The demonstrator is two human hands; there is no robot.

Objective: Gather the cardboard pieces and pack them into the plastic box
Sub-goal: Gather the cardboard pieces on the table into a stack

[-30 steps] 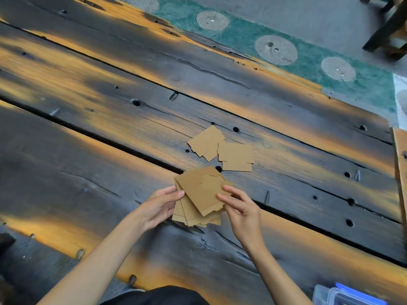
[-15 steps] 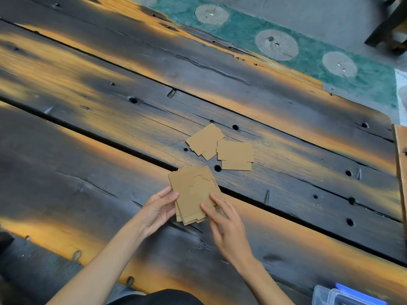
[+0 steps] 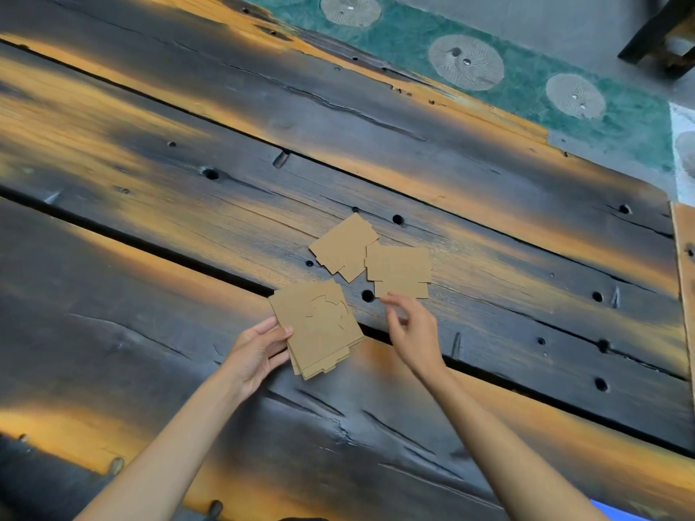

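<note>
A stack of brown cardboard pieces (image 3: 319,329) rests on the dark plank table, and my left hand (image 3: 255,355) grips its left edge. My right hand (image 3: 411,325) hovers with fingers apart and empty, just below a loose cardboard piece (image 3: 398,270). Another loose cardboard piece (image 3: 344,248) lies to its left, touching it. Of the plastic box only a blue sliver (image 3: 609,515) shows at the bottom right edge.
The charred wooden table (image 3: 150,220) has deep gaps between planks, bolt holes and nail stubs. Its far edge (image 3: 451,103) borders a green patterned mat (image 3: 526,80). Dark furniture legs (image 3: 654,32) stand at the top right.
My right hand has let go of the stack and moved up and right toward the loose pieces. My left hand still holds the stack, now squared up.
</note>
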